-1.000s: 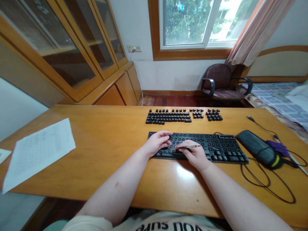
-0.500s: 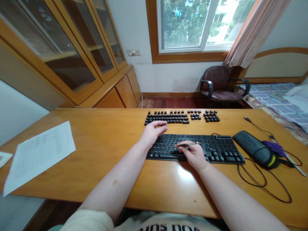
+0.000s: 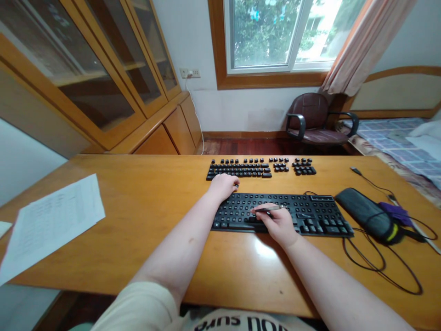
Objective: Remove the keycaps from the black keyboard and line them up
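A black keyboard (image 3: 241, 225) lies on the desk in front of me, most of its keycaps off and several still on along the bottom and at the lower right. My left hand (image 3: 224, 185) is closed just beyond the keyboard's upper left, with a small black keycap (image 3: 236, 185) at its fingertips near the desk top. My right hand (image 3: 277, 220) rests over the keyboard's middle, closed round a slim metal tool (image 3: 272, 208) that looks like tweezers and points left. Behind the keyboard, loose keycaps (image 3: 241, 170) stand in rows laid out like a keyboard.
On the right lie a dark zip case (image 3: 367, 214), a purple cloth (image 3: 394, 212), looped black cable (image 3: 382, 269) and a USB plug (image 3: 356, 170). Paper sheets (image 3: 55, 220) lie at the left of the desk (image 3: 144, 197). Beyond stand an armchair (image 3: 310, 115) and a cabinet (image 3: 120, 105).
My left hand has lowered toward the desk beside the keycap rows, turning its back upward. My right hand has hardly moved and keeps hold of the tool.
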The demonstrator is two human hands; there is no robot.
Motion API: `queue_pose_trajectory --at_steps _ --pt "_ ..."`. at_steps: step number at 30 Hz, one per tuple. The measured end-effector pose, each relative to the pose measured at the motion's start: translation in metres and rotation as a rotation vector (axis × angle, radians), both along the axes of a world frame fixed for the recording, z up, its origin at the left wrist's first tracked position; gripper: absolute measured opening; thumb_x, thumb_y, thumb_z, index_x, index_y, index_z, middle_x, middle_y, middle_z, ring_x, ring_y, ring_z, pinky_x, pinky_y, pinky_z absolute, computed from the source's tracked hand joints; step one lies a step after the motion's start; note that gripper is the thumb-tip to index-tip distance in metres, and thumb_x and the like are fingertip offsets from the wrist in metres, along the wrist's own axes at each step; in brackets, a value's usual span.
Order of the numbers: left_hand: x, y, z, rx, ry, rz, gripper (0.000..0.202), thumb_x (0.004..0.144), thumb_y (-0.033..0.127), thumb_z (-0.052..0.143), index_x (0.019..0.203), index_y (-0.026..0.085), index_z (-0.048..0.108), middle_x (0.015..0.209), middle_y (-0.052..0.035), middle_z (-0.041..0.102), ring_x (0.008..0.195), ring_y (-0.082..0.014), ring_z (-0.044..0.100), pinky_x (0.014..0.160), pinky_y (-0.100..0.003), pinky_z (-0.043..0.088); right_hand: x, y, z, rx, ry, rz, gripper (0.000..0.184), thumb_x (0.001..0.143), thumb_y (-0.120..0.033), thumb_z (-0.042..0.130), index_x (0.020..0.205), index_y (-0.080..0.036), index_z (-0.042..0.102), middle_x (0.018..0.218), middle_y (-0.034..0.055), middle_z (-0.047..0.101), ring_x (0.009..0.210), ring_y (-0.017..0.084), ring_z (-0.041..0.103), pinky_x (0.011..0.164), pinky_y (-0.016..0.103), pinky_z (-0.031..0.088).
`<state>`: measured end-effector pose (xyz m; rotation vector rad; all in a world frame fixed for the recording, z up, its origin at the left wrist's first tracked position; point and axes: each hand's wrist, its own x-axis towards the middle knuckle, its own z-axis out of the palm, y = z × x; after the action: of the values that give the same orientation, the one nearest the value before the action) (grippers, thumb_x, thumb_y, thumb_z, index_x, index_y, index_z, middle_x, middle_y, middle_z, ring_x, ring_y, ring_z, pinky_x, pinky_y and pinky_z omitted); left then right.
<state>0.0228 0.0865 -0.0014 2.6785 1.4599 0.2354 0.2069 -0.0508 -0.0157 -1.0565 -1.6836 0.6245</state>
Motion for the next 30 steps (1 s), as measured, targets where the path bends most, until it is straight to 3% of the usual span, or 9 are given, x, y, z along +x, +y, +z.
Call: queue_pose_trajectory --at_steps 4,9,13,22,30 --pt "0.000 0.001 -0.001 0.000 0.007 -0.004 0.014 0.072 0.032 0.066 0.085 0.027 0.070 0.084 -0.0014 0.070 0.087 -0.0214 0.061 0.077 -0.030 0.045 0.000 0.000 0.001 -0.006 0.003 0.002 0.014 0.084 -0.021 0.055 0.086 -0.023 0.069 0.079 0.0026 0.072 0.073 0.017 0.066 0.071 0.030 0.054" --pt "-0.002 -0.004 0.008 0.072 -0.023 -0.003 0.022 0.072 0.035 0.066 0.092 0.026 0.068 0.102 -0.0023 0.065 0.096 -0.0209 0.056 0.083 -0.030 0.043 0.001 0.000 0.003 -0.009 0.002 0.002 0.015 0.085 -0.022 0.055 0.087 -0.023 0.070 0.079 0.0029 0.072 0.072 0.017 0.067 0.071 0.030 0.054" --pt "-0.002 -0.008 0.011 0.078 0.021 -0.018 0.013 0.075 0.032 0.062 0.083 0.026 0.071 0.093 -0.0027 0.065 0.092 -0.0207 0.057 0.081 -0.030 0.043 0.001 -0.001 0.003 -0.012 -0.002 -0.003 0.015 0.084 -0.023 0.055 0.086 -0.022 0.070 0.079 0.0030 0.072 0.072 0.017 0.067 0.070 0.030 0.055" --pt "0.001 -0.002 0.001 0.111 -0.040 0.036 0.015 0.078 0.027 0.058 0.081 0.026 0.073 0.092 -0.0041 0.065 0.090 -0.0211 0.055 0.080 -0.032 0.042 -0.002 -0.001 0.012 0.005 -0.012 -0.012 0.016 0.084 -0.024 0.055 0.084 -0.022 0.071 0.076 0.0034 0.072 0.069 0.017 0.067 0.068 0.030 0.055" --pt "0.002 0.004 -0.004 0.125 -0.082 0.094 0.015 0.078 0.028 0.059 0.081 0.025 0.073 0.094 -0.0043 0.065 0.092 -0.0225 0.053 0.080 -0.034 0.041 -0.002 0.000 0.005 -0.019 0.005 -0.017 0.015 0.084 -0.024 0.056 0.086 -0.022 0.071 0.078 0.0031 0.072 0.072 0.017 0.067 0.071 0.031 0.055"
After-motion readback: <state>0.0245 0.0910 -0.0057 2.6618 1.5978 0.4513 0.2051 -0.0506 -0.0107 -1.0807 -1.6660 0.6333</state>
